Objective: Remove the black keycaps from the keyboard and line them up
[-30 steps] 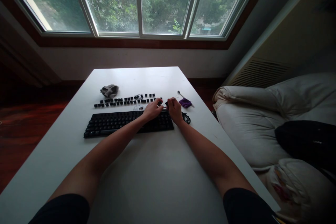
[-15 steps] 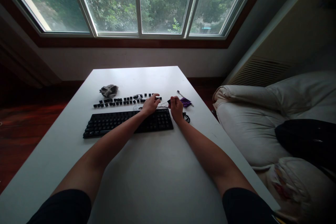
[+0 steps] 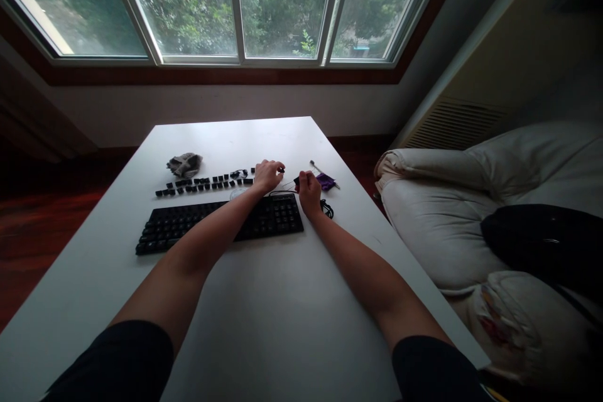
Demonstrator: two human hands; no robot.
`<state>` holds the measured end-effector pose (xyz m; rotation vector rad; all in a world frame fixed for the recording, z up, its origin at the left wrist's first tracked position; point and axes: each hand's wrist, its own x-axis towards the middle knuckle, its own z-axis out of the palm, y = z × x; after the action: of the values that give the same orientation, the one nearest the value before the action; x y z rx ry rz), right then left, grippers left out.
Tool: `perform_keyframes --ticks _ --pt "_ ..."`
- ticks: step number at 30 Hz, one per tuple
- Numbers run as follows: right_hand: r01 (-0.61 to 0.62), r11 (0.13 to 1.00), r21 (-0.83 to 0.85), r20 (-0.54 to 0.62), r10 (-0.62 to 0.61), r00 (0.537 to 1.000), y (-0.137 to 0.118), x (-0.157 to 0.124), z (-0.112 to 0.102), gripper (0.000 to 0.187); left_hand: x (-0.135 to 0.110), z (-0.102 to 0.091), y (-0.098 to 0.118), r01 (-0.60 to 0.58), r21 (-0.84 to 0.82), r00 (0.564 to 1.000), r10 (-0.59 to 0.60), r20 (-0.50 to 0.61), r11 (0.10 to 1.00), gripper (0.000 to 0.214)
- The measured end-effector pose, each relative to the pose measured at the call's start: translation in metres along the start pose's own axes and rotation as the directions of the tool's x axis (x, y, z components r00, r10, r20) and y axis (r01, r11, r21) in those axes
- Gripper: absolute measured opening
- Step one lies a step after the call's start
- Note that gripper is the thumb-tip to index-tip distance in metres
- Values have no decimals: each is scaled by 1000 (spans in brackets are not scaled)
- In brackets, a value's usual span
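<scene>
My left hand [image 3: 268, 177] reaches over the back edge of the black keyboard [image 3: 183, 226], its thumb and fingertips closed on a small black keycap [image 3: 281, 169]. To its right, my right hand [image 3: 309, 193] is closed on a keycap puller [image 3: 296, 181]; the black end shows at the fingers and thin wires point left. Rows of loose black keycaps [image 3: 207, 184] lie behind the keyboard, partly hidden by my left hand. A clear round dish [image 3: 238, 193] sits between them and the keyboard.
A crumpled grey cloth [image 3: 185, 164] lies at the back left of the white table [image 3: 264, 320]. Right of my right hand are a purple cloth-like item [image 3: 326, 181], a thin stick with a dark tip [image 3: 313, 163] and a coiled black cable [image 3: 326, 208]. A pale sofa [image 3: 424, 213] stands alongside.
My left hand's fingers have closed on a keycap at the right end of the back row. My right hand keeps its hold; the whole view has shifted slightly.
</scene>
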<state>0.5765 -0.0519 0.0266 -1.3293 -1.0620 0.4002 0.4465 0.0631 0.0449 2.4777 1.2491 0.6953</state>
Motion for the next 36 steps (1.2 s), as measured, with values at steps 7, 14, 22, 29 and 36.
perform_keyframes --ticks 7,14,22,29,36 --pt "-22 1000 -5 -12 22 1000 1 1 -1 46 7 7 7 -117 44 993 116 25 992 24" --pt "-6 1000 -18 -20 6 1000 2 1 0 46 14 17 6 -167 82 984 160 81 983 26" --pt "-7 999 -37 -10 6 1000 1 0 0 46 13 20 0 -120 41 990 116 74 992 33" --pt "7 1000 -10 11 -7 1000 1 -2 0 43 13 17 -2 -147 64 987 142 71 987 26" --pt "10 1000 -1 -8 -10 1000 2 -1 1 44 13 19 1 -164 84 985 158 76 983 22"
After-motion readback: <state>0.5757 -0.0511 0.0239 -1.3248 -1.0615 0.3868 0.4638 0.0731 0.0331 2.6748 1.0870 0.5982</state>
